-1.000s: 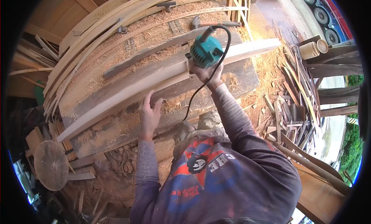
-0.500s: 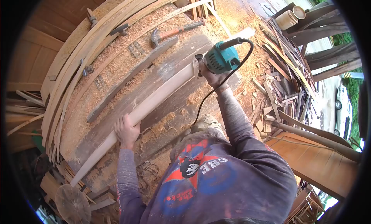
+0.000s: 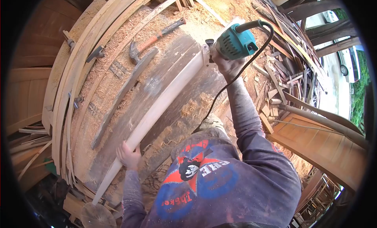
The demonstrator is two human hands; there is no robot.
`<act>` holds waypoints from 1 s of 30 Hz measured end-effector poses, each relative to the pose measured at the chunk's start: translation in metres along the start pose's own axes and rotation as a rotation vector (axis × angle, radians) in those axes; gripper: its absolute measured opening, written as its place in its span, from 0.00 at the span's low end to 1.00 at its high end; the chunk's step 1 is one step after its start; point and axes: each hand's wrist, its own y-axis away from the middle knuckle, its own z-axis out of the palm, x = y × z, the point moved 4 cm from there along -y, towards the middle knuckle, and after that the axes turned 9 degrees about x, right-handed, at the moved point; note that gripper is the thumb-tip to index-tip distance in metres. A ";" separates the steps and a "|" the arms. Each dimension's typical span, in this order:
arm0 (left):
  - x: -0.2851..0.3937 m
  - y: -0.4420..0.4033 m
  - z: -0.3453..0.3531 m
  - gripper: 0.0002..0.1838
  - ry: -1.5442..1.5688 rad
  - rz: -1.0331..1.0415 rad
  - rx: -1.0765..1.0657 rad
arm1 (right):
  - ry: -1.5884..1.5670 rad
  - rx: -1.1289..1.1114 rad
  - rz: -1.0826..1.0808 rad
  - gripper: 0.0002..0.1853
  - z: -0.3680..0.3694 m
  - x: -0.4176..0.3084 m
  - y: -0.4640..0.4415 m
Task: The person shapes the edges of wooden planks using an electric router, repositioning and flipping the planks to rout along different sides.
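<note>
A long pale wooden strip (image 3: pixel 163 106) runs diagonally across the worn bench board (image 3: pixel 153 88). Near its lower end, my left hand (image 3: pixel 129 155) grips it, fingers over the far edge and thumb on the near side. My right hand (image 3: pixel 227 67) is closed around the lower body of a teal trim router (image 3: pixel 235 43), which sits at the strip's upper end. The router's black cord (image 3: pixel 224 88) loops down toward my waist. Its bit and the tips of my right fingers are hidden.
A claw hammer (image 3: pixel 151 42) and a dark grey wooden bar (image 3: pixel 121 96) lie among shavings beyond the strip. Long curved strips (image 3: pixel 68 84), with clamps near them, line the left. Scrap wood (image 3: pixel 288 76) is piled at right, near a wooden panel (image 3: pixel 314 141).
The view has turned, so the bench scene appears rotated and the strip steeper. The router shows slightly farther right, still at the strip's upper end. Both hands keep their holds.
</note>
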 end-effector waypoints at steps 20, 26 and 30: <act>0.000 0.002 -0.001 0.41 -0.062 0.037 -0.005 | -0.378 0.412 0.005 0.15 -0.017 0.145 -0.107; -0.003 0.004 0.000 0.41 -0.059 -0.007 -0.048 | -0.108 0.477 -0.129 0.06 -0.024 0.151 -0.119; -0.003 0.003 0.000 0.41 -0.028 -0.004 -0.013 | 0.034 0.482 -0.065 0.05 -0.025 0.158 -0.121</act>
